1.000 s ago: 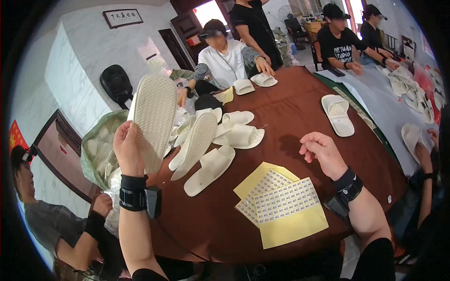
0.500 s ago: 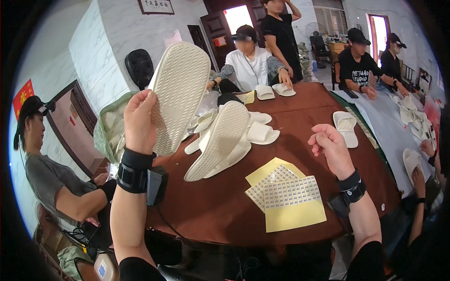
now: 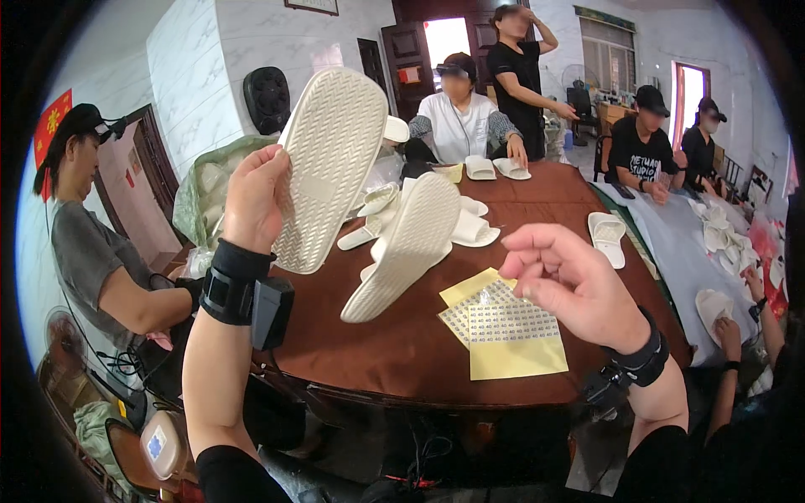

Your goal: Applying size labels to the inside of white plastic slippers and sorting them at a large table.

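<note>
slipper [image 3: 329, 168] held up sole-out in the left hand [image 3: 256, 201], fingers clamped on its edge, above the bench [image 3: 402, 352]. right hand [image 3: 570, 285] hovers over the sticker sheets [image 3: 503, 323], thumb and forefinger pressed together, maybe pinching a small sticker, cannot tell. judgement: keep the sole steady and facing, land the sticker flat on the smooth centre patch, press down firmly. second slipper [image 3: 407, 247] leans on the pile [image 3: 453, 222] behind.
</note>
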Tool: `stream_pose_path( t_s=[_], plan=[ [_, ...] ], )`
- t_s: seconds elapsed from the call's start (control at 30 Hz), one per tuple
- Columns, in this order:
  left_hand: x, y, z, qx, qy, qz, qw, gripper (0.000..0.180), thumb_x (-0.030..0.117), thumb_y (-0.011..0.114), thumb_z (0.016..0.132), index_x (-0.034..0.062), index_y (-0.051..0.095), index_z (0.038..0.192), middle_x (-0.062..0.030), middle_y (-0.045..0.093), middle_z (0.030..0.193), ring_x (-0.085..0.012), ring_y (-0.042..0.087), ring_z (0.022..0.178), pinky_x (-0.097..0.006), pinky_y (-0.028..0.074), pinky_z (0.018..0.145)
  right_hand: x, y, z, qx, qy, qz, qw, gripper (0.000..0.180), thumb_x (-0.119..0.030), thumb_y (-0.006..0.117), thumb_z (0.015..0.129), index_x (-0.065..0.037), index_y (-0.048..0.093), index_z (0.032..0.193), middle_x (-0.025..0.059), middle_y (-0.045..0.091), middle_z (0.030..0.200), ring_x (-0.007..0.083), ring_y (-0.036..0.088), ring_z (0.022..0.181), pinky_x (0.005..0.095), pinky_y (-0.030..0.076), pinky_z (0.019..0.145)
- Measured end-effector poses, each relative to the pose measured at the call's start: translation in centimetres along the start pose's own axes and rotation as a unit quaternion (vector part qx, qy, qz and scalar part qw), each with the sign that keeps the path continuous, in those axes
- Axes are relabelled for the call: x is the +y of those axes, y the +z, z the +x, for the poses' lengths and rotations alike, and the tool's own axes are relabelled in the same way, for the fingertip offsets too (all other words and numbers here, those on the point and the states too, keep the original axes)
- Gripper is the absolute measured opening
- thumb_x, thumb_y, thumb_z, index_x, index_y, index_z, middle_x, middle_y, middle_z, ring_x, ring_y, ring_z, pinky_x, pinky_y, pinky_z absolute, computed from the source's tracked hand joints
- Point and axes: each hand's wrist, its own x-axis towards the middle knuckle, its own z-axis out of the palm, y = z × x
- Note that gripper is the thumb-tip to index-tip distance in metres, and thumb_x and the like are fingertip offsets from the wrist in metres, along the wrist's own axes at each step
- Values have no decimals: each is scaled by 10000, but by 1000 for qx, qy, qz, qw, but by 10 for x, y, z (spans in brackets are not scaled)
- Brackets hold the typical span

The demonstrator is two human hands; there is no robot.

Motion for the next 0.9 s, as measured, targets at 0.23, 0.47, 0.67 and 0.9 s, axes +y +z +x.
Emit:
stream_pose_path(
  t_s=[0.23,0.47,0.67,0.9],
  plan=[
    [-1,-18,-3,56,-4,43,997,161,30,596,918,-36,604,1064,-55,640,931,-128,602,812,-266,492,759,11,9,-13,-40,8,-21,999,408,39,562,892,1,491,1292,59,602,1051,63,550,861,224,476,782],
    [-48,13,-89,-10,134,380,915,170,-9,569,860,-16,649,1010,-74,639,865,-178,606,787,-316,493,705,50,16,-27,-34,66,55,996,414,32,549,908,-8,471,1313,74,597,1094,77,556,890,228,475,794],
    [-99,40,-214,-37,147,474,868,192,-57,616,796,34,654,961,-142,593,944,-347,571,863,-395,455,756,91,32,-54,-83,155,121,977,501,31,492,951,-56,349,1423,95,583,1214,110,587,989,265,487,865],
    [-131,42,-277,-73,210,486,845,282,-68,652,696,27,656,962,-148,584,991,-340,553,896,-428,422,779,104,39,-69,-48,262,179,947,498,-73,505,984,-29,303,1437,134,581,1211,174,619,1013,283,544,750]
  ],
)
